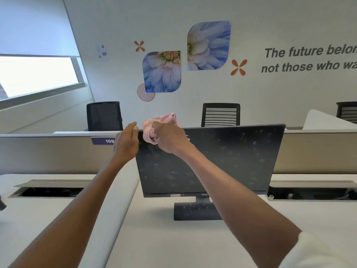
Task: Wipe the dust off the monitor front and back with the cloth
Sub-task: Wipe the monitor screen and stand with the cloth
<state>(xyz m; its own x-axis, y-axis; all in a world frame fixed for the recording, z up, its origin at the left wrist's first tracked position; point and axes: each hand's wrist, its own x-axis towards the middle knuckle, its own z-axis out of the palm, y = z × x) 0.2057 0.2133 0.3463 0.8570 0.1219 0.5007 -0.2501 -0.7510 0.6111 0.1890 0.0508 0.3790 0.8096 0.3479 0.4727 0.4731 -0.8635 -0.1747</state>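
Monitor [222, 161] stands upright on a white desk [144, 238], its dark screen and base speckled with dust. Right hand [170, 138] grips a bunched pink cloth [154, 130]; the fingers curl round it, and the cloth bulges out above and to the left of them, pressed against the screen's top left corner. Left hand [126, 142] sits just beside that corner, fingers curled at the monitor's left edge; whether they clasp the edge cannot be told. Two black chairs [221, 115] stand beyond the fingers, behind the partition [48, 151].
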